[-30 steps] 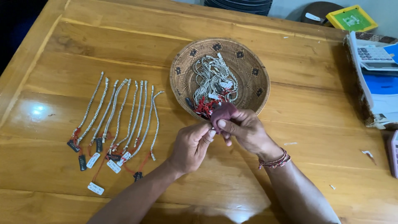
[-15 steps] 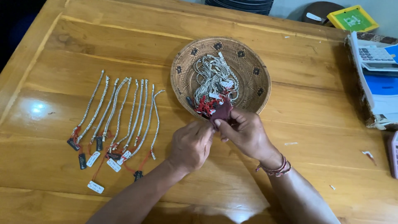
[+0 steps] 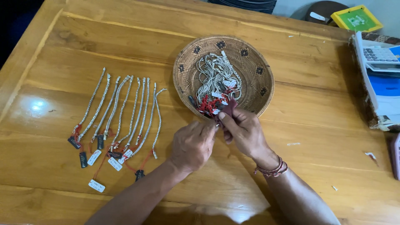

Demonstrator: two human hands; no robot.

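A round woven basket [image 3: 254,66] sits on the wooden table and holds a tangled heap of silver chain bracelets [image 3: 216,77] with red strings and small tags. My right hand [image 3: 243,131] pinches a dark red tag [image 3: 229,107] at the basket's near rim. My left hand [image 3: 193,143] is right beside it, fingertips closed on something small that I cannot make out. To the left, several silver bracelets [image 3: 125,110] lie side by side in a row, each with a tag at its near end.
The wooden table [image 3: 316,133] has a raised rim along the left. A calculator [image 3: 379,56] rests on blue and white papers at the right edge. A green and yellow box [image 3: 356,18] lies at the far right corner.
Both hands stay together at the basket's near rim. The right hand has shifted slightly, still pinching the red tag. The row of bracelets has not moved.
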